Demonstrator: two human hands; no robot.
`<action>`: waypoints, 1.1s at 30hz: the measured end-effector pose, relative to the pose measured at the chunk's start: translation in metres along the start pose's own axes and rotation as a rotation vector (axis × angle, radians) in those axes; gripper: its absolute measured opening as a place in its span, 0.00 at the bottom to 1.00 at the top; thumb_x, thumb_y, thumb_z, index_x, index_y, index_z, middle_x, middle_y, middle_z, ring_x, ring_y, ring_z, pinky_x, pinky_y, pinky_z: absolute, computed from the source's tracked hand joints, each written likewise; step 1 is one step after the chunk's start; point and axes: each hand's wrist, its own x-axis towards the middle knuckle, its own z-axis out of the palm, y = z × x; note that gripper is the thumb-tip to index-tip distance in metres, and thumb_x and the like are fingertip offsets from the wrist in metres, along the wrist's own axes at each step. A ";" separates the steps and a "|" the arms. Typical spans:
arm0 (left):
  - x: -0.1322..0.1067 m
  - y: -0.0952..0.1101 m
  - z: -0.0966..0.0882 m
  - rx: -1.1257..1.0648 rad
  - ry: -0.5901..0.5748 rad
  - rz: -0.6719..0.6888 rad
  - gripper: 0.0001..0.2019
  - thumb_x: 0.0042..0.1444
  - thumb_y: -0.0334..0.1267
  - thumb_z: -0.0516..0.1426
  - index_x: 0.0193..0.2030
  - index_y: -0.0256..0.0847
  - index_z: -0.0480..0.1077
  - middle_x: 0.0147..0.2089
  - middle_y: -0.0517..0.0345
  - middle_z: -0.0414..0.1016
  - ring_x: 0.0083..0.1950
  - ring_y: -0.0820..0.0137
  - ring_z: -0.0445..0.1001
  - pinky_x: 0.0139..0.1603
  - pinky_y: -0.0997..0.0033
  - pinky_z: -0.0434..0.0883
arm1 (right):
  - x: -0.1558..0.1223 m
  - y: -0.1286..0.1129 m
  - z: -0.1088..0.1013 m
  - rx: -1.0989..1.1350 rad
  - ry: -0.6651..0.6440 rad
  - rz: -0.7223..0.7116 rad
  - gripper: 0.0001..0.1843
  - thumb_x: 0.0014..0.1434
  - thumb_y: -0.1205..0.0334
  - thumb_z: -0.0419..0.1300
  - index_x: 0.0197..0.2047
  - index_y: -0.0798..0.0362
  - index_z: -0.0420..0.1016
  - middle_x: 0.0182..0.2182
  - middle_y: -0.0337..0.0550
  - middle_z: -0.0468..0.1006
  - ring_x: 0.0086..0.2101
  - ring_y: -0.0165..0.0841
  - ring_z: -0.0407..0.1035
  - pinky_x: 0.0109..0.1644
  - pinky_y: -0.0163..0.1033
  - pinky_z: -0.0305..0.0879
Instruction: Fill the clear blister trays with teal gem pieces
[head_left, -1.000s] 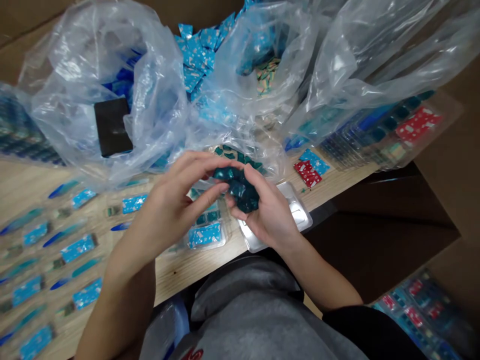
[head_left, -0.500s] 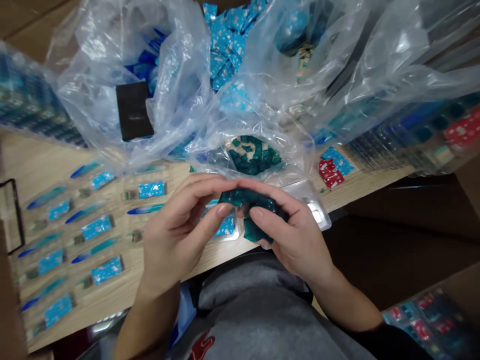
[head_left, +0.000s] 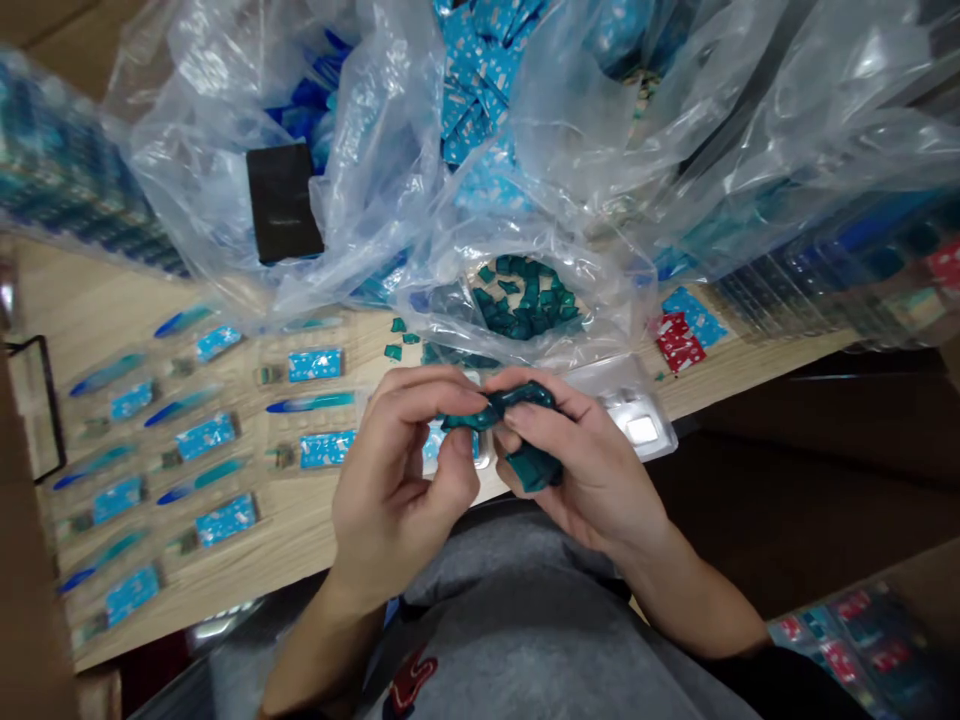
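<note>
Both my hands are up over the table's front edge, working a dark green glossy strip (head_left: 534, 467) that looks thin and pliable. My left hand (head_left: 405, 480) pinches one end between thumb and fingers. My right hand (head_left: 589, 460) is closed around the rest, its thumb pressing on top, with a flap hanging below. Part of the strip is hidden by the fingers. Just beyond, small dark green pieces (head_left: 525, 310) lie in the mouth of a clear plastic bag (head_left: 619, 290). Under my hands is a clear tray with a blue patterned packet (head_left: 439, 445), partly covered.
On the left are several clear trays holding blue pens (head_left: 199, 482) and blue packets (head_left: 226, 520). Large plastic bags (head_left: 382, 150) line the back, a black block (head_left: 283, 203) on one. A clear blister tray (head_left: 652, 405) and red packet (head_left: 680, 343) are at right. Stacked trays (head_left: 795, 280) stand behind.
My left hand has moved slightly right, closer to my right hand. The green strip now looks more bunched between the fingers. The whole view has shifted a little.
</note>
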 end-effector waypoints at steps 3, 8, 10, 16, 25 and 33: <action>-0.001 0.003 0.006 0.023 0.096 -0.007 0.11 0.62 0.25 0.54 0.44 0.44 0.70 0.40 0.59 0.73 0.45 0.71 0.74 0.45 0.69 0.75 | 0.002 0.001 0.003 0.063 0.011 0.037 0.03 0.51 0.63 0.67 0.32 0.49 0.79 0.19 0.30 0.68 0.20 0.21 0.58 0.22 0.26 0.55; -0.001 0.005 0.007 0.029 0.081 -0.057 0.11 0.60 0.25 0.56 0.44 0.46 0.69 0.42 0.59 0.70 0.44 0.70 0.72 0.43 0.68 0.75 | 0.000 0.005 0.007 -0.035 0.086 -0.071 0.04 0.52 0.62 0.66 0.34 0.48 0.77 0.20 0.30 0.68 0.22 0.23 0.60 0.24 0.28 0.59; -0.001 0.006 0.007 0.014 0.081 -0.061 0.10 0.59 0.25 0.57 0.42 0.46 0.68 0.41 0.59 0.69 0.43 0.71 0.72 0.41 0.69 0.74 | 0.000 0.007 0.007 -0.084 0.089 -0.090 0.04 0.54 0.61 0.66 0.35 0.47 0.77 0.21 0.31 0.67 0.22 0.23 0.60 0.24 0.29 0.59; -0.002 0.009 0.017 0.064 0.278 -0.101 0.08 0.60 0.26 0.54 0.38 0.46 0.65 0.38 0.59 0.66 0.41 0.71 0.71 0.38 0.66 0.73 | -0.003 0.010 0.008 -0.060 0.038 -0.081 0.03 0.55 0.61 0.66 0.35 0.47 0.77 0.21 0.31 0.67 0.22 0.23 0.60 0.23 0.28 0.57; 0.003 -0.014 -0.001 0.237 0.583 -0.066 0.10 0.63 0.26 0.51 0.40 0.47 0.68 0.39 0.65 0.67 0.38 0.75 0.70 0.41 0.61 0.71 | -0.016 0.002 0.005 0.069 0.080 -0.006 0.04 0.51 0.65 0.67 0.30 0.48 0.75 0.18 0.30 0.66 0.18 0.21 0.58 0.20 0.26 0.58; -0.006 -0.001 -0.004 -0.257 0.306 -0.208 0.05 0.63 0.32 0.58 0.43 0.47 0.71 0.45 0.63 0.73 0.29 0.80 0.70 0.30 0.72 0.73 | -0.010 0.002 -0.001 0.184 0.033 0.253 0.10 0.48 0.60 0.71 0.33 0.50 0.75 0.22 0.32 0.71 0.20 0.21 0.63 0.20 0.22 0.60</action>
